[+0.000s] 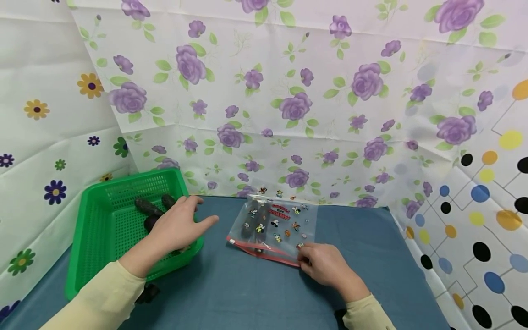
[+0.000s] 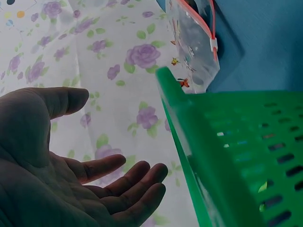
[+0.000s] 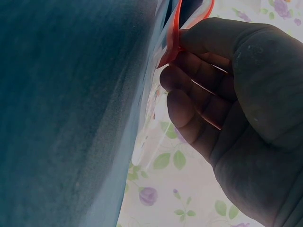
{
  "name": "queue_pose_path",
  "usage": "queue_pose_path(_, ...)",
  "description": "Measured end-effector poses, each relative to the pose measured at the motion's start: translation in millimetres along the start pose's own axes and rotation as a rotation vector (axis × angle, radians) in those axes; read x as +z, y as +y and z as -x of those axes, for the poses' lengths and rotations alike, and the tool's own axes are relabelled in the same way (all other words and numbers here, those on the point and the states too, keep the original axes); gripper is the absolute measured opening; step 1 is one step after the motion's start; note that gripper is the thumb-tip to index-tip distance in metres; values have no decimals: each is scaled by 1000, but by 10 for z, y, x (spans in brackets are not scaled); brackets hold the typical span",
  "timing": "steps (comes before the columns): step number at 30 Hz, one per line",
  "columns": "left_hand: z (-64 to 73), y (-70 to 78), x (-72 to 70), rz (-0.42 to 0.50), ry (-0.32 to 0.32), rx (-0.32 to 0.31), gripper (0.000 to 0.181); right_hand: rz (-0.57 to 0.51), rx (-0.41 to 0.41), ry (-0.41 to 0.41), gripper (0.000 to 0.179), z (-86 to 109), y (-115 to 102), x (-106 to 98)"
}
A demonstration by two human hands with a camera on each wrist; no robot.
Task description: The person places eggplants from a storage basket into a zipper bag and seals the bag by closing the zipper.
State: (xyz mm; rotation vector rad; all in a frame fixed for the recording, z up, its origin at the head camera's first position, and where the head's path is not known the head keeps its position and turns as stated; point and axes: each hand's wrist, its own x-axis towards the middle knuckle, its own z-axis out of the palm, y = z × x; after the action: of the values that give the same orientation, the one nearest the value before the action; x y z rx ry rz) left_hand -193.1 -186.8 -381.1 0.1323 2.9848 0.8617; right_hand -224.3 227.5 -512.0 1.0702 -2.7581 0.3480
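Observation:
A clear zip bag (image 1: pixel 307 220) with cartoon prints and a red zip edge lies on the table. Dark, long shapes (image 1: pixel 249 224) show through its left part; their kind is unclear. My right hand (image 1: pixel 323 265) pinches the right end of the zip edge (image 3: pixel 171 45) between thumb and fingers. The white slider (image 2: pixel 213 44) sits at the opposite end. My left hand (image 1: pixel 175 227) is over the right side of a green basket (image 1: pixel 76 247), fingers spread and holding nothing. Several dark, long things (image 1: pixel 144 206) lie in the basket, partly hidden by this hand.
A blue cloth (image 1: pixel 247 293) covers the table. Behind it hangs a flowered sheet (image 1: pixel 255 110), with patterned sheets at left and right too. A small black object (image 1: pixel 148 293) shows beneath the left forearm, beside the basket.

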Motion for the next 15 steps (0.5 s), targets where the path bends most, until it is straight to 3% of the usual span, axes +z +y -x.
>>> queue_pose_path(8, -42, -117, -87, -83, 20, 36, 83, -19, 0, -7, 14, 8, -5, 10)
queue_pose_path(15, -95, -237, -162, -78, 12, 31, 83, -19, 2, -8, 16, 0, 7, 1)
